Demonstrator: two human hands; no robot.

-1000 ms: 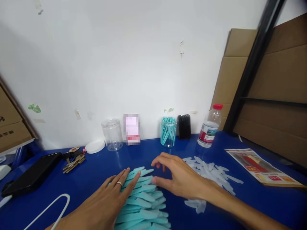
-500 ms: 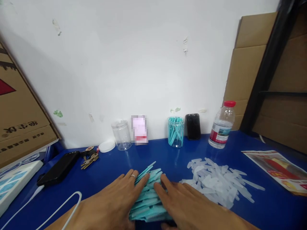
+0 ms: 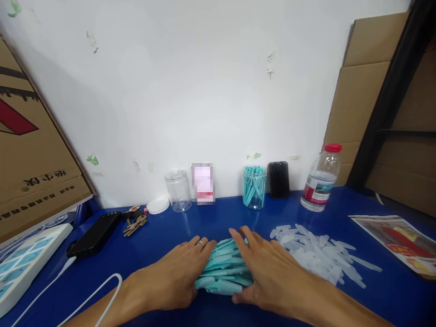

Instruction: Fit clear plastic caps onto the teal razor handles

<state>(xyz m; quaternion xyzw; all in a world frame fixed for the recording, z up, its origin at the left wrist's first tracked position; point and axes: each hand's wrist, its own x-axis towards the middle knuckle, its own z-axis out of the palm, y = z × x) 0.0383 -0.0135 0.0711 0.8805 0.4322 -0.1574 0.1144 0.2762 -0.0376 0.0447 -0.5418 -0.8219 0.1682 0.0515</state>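
OK, nearest to my camera a white cable point(image 3: 117, 279) loops up across the left forearm. Both hands are closed on one bundle: turquoise strips point(image 3: 223, 268) lie squeezed between the left hand point(image 3: 179, 272) and the right hand point(image 3: 267, 265). Left grips the left ends, fingers bent and bunched together, a ring point(image 3: 200, 243) on one; its thumb I can't make out. Right grips the right ends, thumb low by the front edge, fingers spread toward the back. Bundle sits over the blue table point(image 3: 218, 218); I can't tell whether it touches. Strips look thin, flat and narrow, heaped in layers, roughly lengthwise from hand to hand, ends uneven.

Left of the hands I get a white power strip point(image 3: 32, 270) with pale blue panels, then a black handheld device point(image 3: 97, 234), cable end beside it. Right, just past the forearm: a loose pile of translucent white strips point(image 3: 316, 252), crossing at all angles, then a printed leaflet point(image 3: 397, 240) lying flat.

Farther back, left to right: keys point(image 3: 136, 224), round white lid point(image 3: 158, 205), clear jar point(image 3: 179, 193), pixelated pink card point(image 3: 203, 181), another clear jar holding turquoise sticks point(image 3: 255, 188), black slab point(image 3: 279, 179) propped against the wall point(image 3: 204, 81), red-capped water bottle point(image 3: 322, 179). Cardboard point(image 3: 37, 154) flanks the left side, more cardboard on the right behind a black post point(image 3: 391, 91).
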